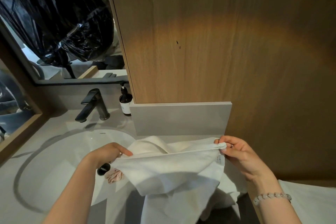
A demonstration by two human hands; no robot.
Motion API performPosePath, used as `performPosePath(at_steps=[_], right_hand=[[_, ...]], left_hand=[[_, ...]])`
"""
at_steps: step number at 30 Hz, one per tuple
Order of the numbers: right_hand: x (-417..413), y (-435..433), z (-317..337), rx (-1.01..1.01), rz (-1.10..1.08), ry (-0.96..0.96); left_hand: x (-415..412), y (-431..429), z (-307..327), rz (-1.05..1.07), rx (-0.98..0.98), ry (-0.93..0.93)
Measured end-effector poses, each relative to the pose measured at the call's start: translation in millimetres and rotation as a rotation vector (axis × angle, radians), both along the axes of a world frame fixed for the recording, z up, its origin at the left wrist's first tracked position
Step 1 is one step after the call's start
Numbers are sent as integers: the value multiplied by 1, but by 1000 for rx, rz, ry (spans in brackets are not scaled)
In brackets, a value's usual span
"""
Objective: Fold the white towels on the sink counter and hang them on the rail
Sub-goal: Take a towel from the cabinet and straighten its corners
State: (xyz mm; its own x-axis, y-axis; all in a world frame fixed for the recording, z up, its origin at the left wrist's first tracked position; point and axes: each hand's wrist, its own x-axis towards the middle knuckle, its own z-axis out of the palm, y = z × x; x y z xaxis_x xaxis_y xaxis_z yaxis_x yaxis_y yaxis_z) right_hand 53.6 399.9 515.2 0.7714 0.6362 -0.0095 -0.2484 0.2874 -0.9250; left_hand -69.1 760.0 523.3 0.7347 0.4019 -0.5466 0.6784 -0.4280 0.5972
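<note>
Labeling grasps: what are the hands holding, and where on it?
Both hold one white towel by its top edge: left hand at one corner, right hand pinching the other.

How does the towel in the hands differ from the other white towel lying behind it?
The held towel is lifted, its top edge pulled taut between the left hand and the right hand; the towel behind lies on the counter, untouched. The held towel hangs as a flat sheet; the towel behind is bunched in rumpled folds. Both are white.
</note>
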Motion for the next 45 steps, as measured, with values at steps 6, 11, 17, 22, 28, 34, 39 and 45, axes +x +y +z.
performPosePath(at_steps=[6,11,17,22,28,34,39,45], right_hand=[[1,-3,-5,-31,-32,1],[-1,-6,-3,-32,-102,-11],[-3,-8,4,-51,-167,-34],[-4,-9,19,-101,-275,-83],[4,-10,40,-212,-457,-127],[12,-10,75,-176,-644,-169],[10,-14,100,-167,-821,-209],[-7,-23,114,-159,-1027,-339]], left_hand=[[1,-9,6,116,-24,-217],[-3,0,0,209,-61,-348],[-5,-1,-3,191,27,-402],[-2,0,7,151,201,-468],[0,-4,24,146,558,-641],[5,-16,57,187,698,-810],[7,-29,95,203,822,-895],[10,-44,111,149,792,-987]])
